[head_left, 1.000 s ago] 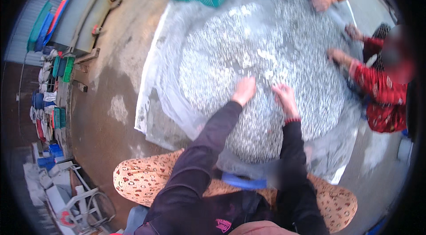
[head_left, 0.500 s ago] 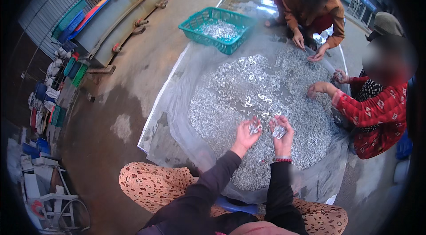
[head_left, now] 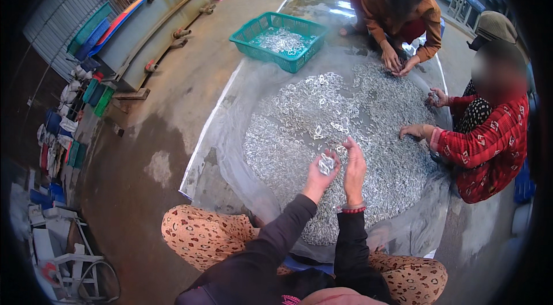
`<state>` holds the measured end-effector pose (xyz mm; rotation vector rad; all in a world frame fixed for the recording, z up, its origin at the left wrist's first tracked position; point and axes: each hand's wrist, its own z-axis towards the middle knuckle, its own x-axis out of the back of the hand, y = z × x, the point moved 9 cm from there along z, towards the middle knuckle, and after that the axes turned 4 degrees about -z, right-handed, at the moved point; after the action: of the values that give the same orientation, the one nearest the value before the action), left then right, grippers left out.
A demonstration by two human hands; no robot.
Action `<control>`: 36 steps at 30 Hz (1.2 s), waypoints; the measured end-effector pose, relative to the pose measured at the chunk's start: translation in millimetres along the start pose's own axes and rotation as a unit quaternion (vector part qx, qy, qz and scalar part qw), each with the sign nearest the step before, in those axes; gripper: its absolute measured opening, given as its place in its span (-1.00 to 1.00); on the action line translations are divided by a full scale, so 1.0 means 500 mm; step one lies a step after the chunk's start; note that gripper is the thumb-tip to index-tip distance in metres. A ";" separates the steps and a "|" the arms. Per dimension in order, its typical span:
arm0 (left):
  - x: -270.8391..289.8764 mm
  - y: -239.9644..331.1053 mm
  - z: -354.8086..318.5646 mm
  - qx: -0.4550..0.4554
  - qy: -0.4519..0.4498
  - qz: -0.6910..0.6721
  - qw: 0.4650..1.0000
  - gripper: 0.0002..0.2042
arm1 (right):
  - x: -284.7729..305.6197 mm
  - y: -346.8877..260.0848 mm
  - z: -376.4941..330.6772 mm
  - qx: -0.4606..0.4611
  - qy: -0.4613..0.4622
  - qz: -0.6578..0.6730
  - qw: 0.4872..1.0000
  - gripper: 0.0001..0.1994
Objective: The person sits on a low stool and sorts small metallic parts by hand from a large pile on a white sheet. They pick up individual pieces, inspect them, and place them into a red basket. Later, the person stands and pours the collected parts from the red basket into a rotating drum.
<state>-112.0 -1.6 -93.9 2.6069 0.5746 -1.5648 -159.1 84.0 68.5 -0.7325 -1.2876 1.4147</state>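
A wide heap of small silvery metal loops [head_left: 391, 172] spreads over a clear plastic sheet [head_left: 227, 158] in front of me. Just above its near middle, my left hand [head_left: 321, 177] is cupped, palm up, around a small clump of the loops [head_left: 326, 164]. Close by on its right, my right hand [head_left: 354, 171] stands upright with fingers stretched and palm turned toward the left hand; I see nothing in it. A few larger, paler loops [head_left: 340, 128] lie on the heap beyond my fingertips.
A green plastic basket [head_left: 276, 66] with more loops stands beyond the heap. Two people squat at the far right, one in a brown top [head_left: 377, 5], one in a red patterned top [head_left: 489, 146], their hands at the heap. A metal tank [head_left: 158, 22] stands far left.
My right hand has lost the loops it cupped, straightened its fingers and moved left toward my left hand. The far person's hands have come together.
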 end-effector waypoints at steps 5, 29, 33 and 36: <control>-0.376 0.155 0.171 -0.062 -0.095 -0.077 0.991 -0.66 | 0.095 0.068 0.042 -0.067 0.092 0.073 0.991 -0.56; -0.047 -0.105 0.274 -0.231 -0.223 0.942 0.099 -0.50 | -0.016 0.459 0.074 -0.079 -0.132 -0.565 0.810 -0.47; 0.019 -0.078 0.227 -0.167 -0.195 0.942 0.218 -0.62 | -0.028 0.447 0.008 -0.108 -0.150 -0.489 0.853 -0.64; 0.038 -0.071 0.173 -0.088 -0.226 0.928 0.284 -0.63 | -0.012 0.417 -0.034 -0.130 -0.180 -0.449 0.866 -0.76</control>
<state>-188.8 17.3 -147.4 0.6875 -1.6029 -0.6875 -201.4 108.0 -135.1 0.0357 -1.8064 0.6140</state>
